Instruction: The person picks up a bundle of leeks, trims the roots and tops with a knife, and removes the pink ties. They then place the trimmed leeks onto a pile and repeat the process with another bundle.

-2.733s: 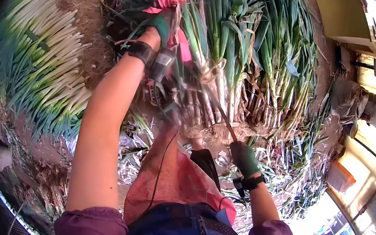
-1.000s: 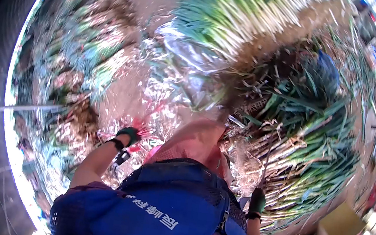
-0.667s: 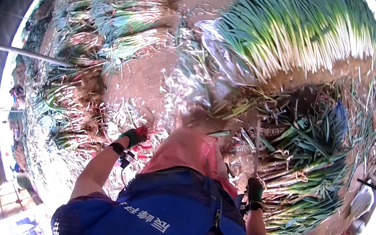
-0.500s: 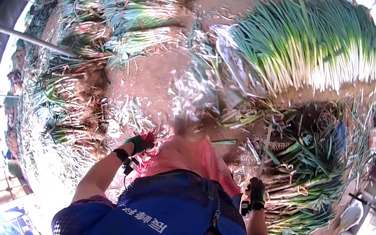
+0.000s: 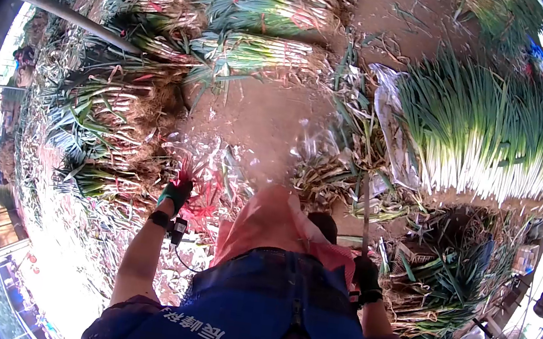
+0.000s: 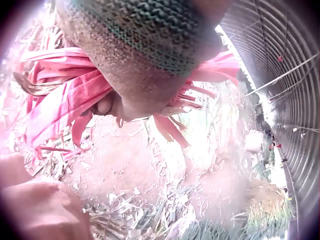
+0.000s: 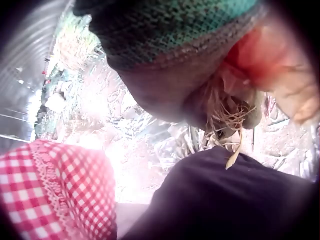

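My left hand (image 5: pixel 175 196), in a green knit glove, grips a bunch of pink plastic strips (image 6: pixel 65 102). In the left wrist view the strips fan out on both sides of the fist. Tied bundles of leeks (image 5: pixel 102 178) lie just left of that hand, roots toward me. My right hand (image 5: pixel 366 275), also gloved, holds a long thin stalk-like piece (image 5: pixel 366 213) that points forward. Dry root fibres (image 7: pixel 232 110) hang by its curled fingers in the right wrist view, and a blurred red patch shows beside them.
A dense row of white-stemmed leeks (image 5: pixel 494 147) lies at the right, beside a clear plastic sheet (image 5: pixel 388 113). More leeks (image 5: pixel 446 275) and a crate (image 5: pixel 415 252) are at lower right. A metal pole (image 5: pixel 75 20) juts in at upper left. Leaf scraps litter the ground.
I have turned from the leek pile toward the tied bundles on the left. The left hand, still gripping the pink strips, is beside them now. The right hand keeps its stalk.
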The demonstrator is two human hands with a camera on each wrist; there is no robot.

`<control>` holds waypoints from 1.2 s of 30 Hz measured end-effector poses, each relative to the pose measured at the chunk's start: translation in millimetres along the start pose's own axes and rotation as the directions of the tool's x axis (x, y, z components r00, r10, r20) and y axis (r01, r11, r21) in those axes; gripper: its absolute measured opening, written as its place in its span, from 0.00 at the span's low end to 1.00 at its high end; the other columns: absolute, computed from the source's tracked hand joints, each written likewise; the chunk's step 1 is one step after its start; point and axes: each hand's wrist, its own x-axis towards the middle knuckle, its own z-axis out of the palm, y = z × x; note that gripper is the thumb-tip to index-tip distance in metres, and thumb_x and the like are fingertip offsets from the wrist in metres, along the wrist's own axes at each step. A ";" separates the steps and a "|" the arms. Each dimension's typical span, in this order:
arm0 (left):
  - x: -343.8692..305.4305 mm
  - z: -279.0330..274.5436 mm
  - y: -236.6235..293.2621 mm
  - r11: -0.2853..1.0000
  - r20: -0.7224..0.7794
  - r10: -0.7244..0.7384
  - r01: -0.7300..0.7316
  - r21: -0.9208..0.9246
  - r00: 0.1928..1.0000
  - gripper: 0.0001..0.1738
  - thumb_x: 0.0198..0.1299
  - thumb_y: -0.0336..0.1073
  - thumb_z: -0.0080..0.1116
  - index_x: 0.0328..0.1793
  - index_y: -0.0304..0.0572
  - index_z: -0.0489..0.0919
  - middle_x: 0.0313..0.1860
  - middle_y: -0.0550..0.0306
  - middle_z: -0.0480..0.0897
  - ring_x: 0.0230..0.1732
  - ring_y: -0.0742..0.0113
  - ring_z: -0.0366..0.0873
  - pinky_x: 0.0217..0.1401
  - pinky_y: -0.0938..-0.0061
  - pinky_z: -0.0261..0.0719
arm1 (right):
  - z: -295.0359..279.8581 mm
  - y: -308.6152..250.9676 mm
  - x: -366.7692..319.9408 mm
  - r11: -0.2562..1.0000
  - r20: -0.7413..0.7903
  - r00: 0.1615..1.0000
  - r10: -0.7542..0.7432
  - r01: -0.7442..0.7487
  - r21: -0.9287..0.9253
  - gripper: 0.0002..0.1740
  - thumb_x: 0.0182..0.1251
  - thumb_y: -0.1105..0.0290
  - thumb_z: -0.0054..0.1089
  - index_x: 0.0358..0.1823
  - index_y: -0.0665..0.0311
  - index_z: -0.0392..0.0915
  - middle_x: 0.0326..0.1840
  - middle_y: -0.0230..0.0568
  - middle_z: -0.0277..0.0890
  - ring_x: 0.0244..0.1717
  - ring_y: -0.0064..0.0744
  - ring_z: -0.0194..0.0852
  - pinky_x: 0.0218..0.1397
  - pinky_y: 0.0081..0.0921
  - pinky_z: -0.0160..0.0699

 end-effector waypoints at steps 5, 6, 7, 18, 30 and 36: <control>42.1 -15.1 11.5 0.993 0.040 0.084 -0.087 0.085 0.996 0.28 0.60 0.56 0.53 0.53 0.37 0.77 0.44 0.49 0.83 0.46 0.62 0.80 0.46 0.65 0.74 | -5.2 5.6 72.1 0.602 0.215 0.965 0.150 -0.262 0.755 0.09 0.60 0.65 0.49 0.41 0.56 0.72 0.26 0.30 0.70 0.19 0.30 0.70 0.19 0.30 0.72; 29.7 -21.0 38.0 0.996 0.035 0.028 -0.031 0.085 0.999 0.29 0.60 0.56 0.53 0.53 0.36 0.77 0.44 0.48 0.83 0.46 0.62 0.80 0.46 0.65 0.74 | -17.2 -1.8 87.3 0.526 0.155 0.964 0.216 -0.249 0.813 0.10 0.61 0.63 0.48 0.40 0.56 0.73 0.25 0.31 0.71 0.19 0.33 0.70 0.19 0.33 0.72; 26.1 -29.5 54.9 0.996 0.029 -0.027 0.025 0.086 0.999 0.29 0.60 0.55 0.53 0.54 0.36 0.77 0.44 0.48 0.83 0.45 0.61 0.80 0.45 0.65 0.74 | -25.5 -7.5 107.7 -0.192 0.487 0.819 0.303 -0.448 0.873 0.09 0.59 0.67 0.53 0.40 0.56 0.75 0.23 0.33 0.74 0.21 0.35 0.75 0.19 0.32 0.73; 213.5 -102.8 59.2 0.964 0.283 -0.140 0.196 -0.180 0.949 0.25 0.69 0.56 0.41 0.55 0.44 0.75 0.36 0.65 0.78 0.37 0.76 0.72 0.39 0.74 0.72 | -134.5 -101.7 364.1 -0.139 0.456 0.857 0.239 -0.435 0.890 0.04 0.67 0.67 0.50 0.42 0.52 0.71 0.22 0.28 0.66 0.17 0.26 0.66 0.14 0.24 0.63; 447.1 -190.5 137.3 0.951 0.093 0.180 -0.197 0.240 0.979 0.24 0.67 0.46 0.48 0.65 0.45 0.68 0.51 0.61 0.75 0.46 0.72 0.71 0.41 0.69 0.77 | -237.0 -263.9 595.5 -0.149 0.466 0.713 0.524 -0.462 0.874 0.11 0.64 0.61 0.55 0.41 0.59 0.72 0.22 0.33 0.66 0.14 0.24 0.60 0.15 0.24 0.60; 673.9 -185.9 149.5 0.867 0.202 0.459 -0.486 0.108 0.865 0.26 0.67 0.42 0.42 0.67 0.37 0.61 0.58 0.53 0.67 0.55 0.61 0.67 0.51 0.64 0.73 | -203.1 -290.2 710.9 0.014 0.290 0.737 0.610 -0.376 0.926 0.19 0.61 0.57 0.60 0.46 0.62 0.73 0.34 0.38 0.75 0.18 0.25 0.69 0.18 0.24 0.68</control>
